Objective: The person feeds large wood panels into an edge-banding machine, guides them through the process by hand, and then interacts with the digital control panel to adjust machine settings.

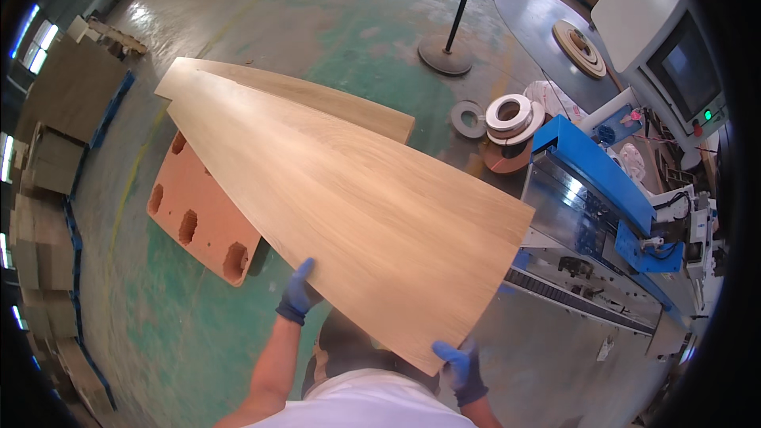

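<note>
Bright, even daylight in a wide fisheye view — the corners go black.

Light comes from windows [36, 43] at the far left and glares on the worn green floor [261, 0] near the top. The wooden panel [341, 198] is sharp and throws only a soft shadow — its straight edges bend toward the rim.

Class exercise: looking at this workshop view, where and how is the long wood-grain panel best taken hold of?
Judging by its shape, grip the wood-grain panel at its near short edge, one hand by each corner, as the left hand and right hand do. Approaching from that end probably steadies such a long, thin, wide sheet best.
</note>
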Demonstrator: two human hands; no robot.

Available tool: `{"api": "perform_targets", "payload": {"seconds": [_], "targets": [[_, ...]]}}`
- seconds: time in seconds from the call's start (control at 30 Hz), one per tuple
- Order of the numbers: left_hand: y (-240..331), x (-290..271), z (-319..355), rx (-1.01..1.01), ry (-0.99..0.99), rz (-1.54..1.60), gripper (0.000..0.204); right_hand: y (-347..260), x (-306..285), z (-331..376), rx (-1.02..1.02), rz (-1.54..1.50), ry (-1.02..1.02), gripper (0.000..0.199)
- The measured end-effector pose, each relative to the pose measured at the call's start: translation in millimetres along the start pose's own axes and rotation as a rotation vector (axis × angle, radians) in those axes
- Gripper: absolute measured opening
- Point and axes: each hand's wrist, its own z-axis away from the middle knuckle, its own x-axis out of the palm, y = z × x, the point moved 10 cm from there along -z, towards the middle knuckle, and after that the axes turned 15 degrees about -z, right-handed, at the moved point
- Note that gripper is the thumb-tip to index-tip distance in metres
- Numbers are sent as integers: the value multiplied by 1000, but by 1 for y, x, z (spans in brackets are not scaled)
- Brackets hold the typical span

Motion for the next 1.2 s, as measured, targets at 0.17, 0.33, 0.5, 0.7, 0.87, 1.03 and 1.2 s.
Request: {"api": "perform_targets", "payload": {"seconds": [0.17, 0.33, 0.5, 0.7, 0.87, 1.03, 1.2], "targets": [[56, -52, -68, 131, 44, 140, 49, -64, -45, 18, -183, 111, 194, 46], [100, -144, -137, 97, 319, 155, 43, -113, -95, 38, -355, 331, 354, 39], [151, -179, -168, 209, 436, 26, 39, -139, -136, 44, -356, 426, 523, 36], [154, -115, -184, 147, 252, -266, 41, -160, -152, 46, -555, 570, 748, 18], [158, -153, -153, 112, 223, -87, 46, -210, -119, 28, -600, 873, 828, 28], [171, -154, -123, 136, 434, -255, 47, -212, -151, 44, -630, 803, 868, 29], [163, -147, -93, 143, 434, -214, 50, -217, -184, 52, -614, 857, 963, 31]]}}
